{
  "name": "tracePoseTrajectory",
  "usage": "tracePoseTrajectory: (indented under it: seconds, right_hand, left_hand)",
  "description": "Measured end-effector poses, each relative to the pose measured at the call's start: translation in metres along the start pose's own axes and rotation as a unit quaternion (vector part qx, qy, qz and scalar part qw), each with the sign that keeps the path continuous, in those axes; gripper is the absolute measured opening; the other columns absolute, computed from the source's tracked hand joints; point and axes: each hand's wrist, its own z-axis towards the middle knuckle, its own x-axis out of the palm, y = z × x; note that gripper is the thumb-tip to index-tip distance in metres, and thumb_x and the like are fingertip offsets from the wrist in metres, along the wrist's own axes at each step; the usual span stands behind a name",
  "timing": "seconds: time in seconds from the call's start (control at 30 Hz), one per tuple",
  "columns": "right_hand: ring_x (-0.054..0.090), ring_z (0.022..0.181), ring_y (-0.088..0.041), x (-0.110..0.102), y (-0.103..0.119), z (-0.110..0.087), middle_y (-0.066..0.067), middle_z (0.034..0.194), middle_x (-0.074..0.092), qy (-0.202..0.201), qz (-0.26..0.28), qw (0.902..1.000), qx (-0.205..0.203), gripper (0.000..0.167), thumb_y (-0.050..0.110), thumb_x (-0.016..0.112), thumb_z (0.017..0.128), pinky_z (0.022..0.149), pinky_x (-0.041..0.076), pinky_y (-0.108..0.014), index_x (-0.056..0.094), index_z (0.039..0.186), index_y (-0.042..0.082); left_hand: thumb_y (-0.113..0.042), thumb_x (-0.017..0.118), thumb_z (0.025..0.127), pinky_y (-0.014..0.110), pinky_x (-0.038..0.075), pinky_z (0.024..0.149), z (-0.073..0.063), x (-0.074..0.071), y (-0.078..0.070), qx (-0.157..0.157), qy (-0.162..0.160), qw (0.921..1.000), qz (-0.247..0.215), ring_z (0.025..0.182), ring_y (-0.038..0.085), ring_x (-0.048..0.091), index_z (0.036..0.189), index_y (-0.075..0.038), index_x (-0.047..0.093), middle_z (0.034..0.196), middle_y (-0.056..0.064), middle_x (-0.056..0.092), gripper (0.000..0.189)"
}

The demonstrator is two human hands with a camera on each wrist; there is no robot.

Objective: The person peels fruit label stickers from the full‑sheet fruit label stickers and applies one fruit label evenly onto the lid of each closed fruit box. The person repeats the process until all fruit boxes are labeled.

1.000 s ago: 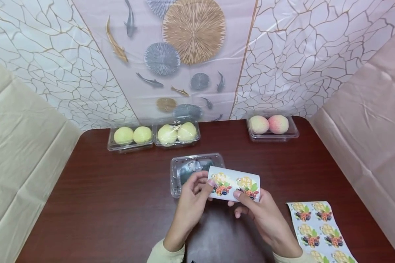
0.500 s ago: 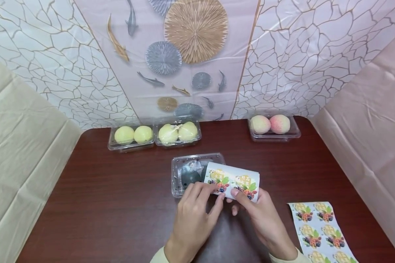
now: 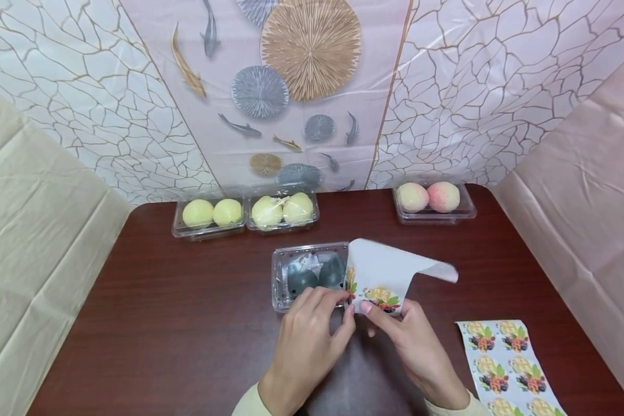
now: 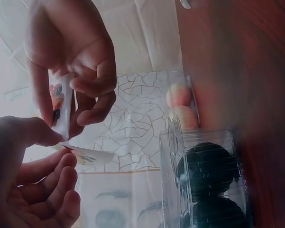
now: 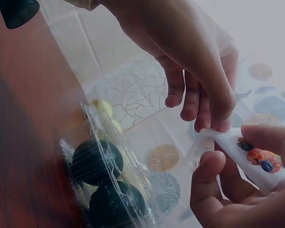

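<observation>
The label strip (image 3: 377,260) is held in the air by both hands, above the middle of the table (image 3: 161,300) toward its front edge. In the head view it overlaps the right end of the near clear container (image 3: 277,286); both wrist views show strip and container apart.

Grip: the left hand (image 3: 305,341) pinches the left edge of the strip between thumb and index finger. The right hand (image 3: 421,352) grips the lower right part, thumb on the printed face and fingers behind.

Change: half a second ago, the strip shows two labels nearly face-on. Now it is bent: a blank white area stands above the print, a flap curls out toward the table's right edge, and the left label is turned nearly edge-on. The left hand remains at the left edge. In judgement, handling is concentrated on the left label; whether it has separated from its backing cannot be told.

Surroundings: the near container holds two dark green fruits (image 3: 300,278). A second label sheet (image 3: 501,367) lies near the table's right edge, toward the front right corner. Along the back edge stand two containers of yellow fruits (image 3: 227,212), left of centre, and one of pinkish fruits (image 3: 444,197) near the back right corner. These items are unchanged.
</observation>
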Motion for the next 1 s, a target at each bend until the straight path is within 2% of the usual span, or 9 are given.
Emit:
tracePoseTrajectory:
  seconds: [0.13,0.27,0.5,0.73,1.0]
  right_hand:
    - [0.063,0.072,-0.015,-0.0013,-0.003,0.0008,-0.002,0.093,0.072,0.026,-0.007,0.9996,-0.014,0.014,0.008,0.069,0.102,0.076,0.053,-0.027,0.07,0.106,-0.005]
    - [0.064,0.074,-0.013,-0.0016,-0.0059,0.0016,0.001,0.094,0.072,0.033,-0.025,0.999,-0.019,0.014,0.007,0.068,0.102,0.075,0.054,-0.027,0.069,0.108,-0.006]
    - [0.064,0.074,-0.014,-0.0006,-0.0072,0.0018,0.005,0.087,0.071,0.016,-0.072,0.9965,-0.038,0.019,0.007,0.069,0.102,0.074,0.054,-0.026,0.072,0.108,-0.01]
    - [0.063,0.07,-0.012,-0.0018,-0.0068,0.0006,0.003,0.079,0.068,-0.001,-0.114,0.9916,-0.062,0.017,0.011,0.07,0.101,0.072,0.052,-0.025,0.075,0.103,-0.005]
    - [0.064,0.068,-0.015,-0.0007,-0.0061,-0.0009,0.002,0.073,0.066,-0.012,-0.141,0.986,-0.088,0.014,0.012,0.071,0.101,0.068,0.052,-0.026,0.076,0.1,-0.001]
  left_hand:
    - [-0.012,0.079,0.088,0.03,0.055,0.074,0.0007,0.0007,0.0013,0.0,0.006,0.9999,0.009,0.08,0.015,0.065,0.098,-0.011,0.078,0.091,-0.003,0.073,0.011]
    - [-0.009,0.082,0.083,0.03,0.054,0.071,0.0005,0.0027,0.0031,0.006,-0.002,0.9999,0.008,0.077,0.015,0.065,0.094,-0.011,0.078,0.086,-0.003,0.073,0.012]
    - [-0.007,0.083,0.08,0.029,0.056,0.07,-0.0003,0.0037,0.0049,-0.01,0.01,0.9999,-0.008,0.076,0.013,0.066,0.093,-0.011,0.08,0.086,-0.002,0.075,0.014]
    - [-0.009,0.086,0.082,0.027,0.056,0.067,-0.0002,0.0015,0.0053,-0.033,0.017,0.9989,-0.028,0.076,0.007,0.067,0.092,-0.013,0.083,0.086,-0.005,0.076,0.012]
    - [-0.019,0.085,0.085,0.029,0.055,0.061,0.0,-0.0018,0.0062,-0.044,0.016,0.9989,0.002,0.076,0.007,0.067,0.09,-0.02,0.082,0.086,-0.012,0.076,0.006]
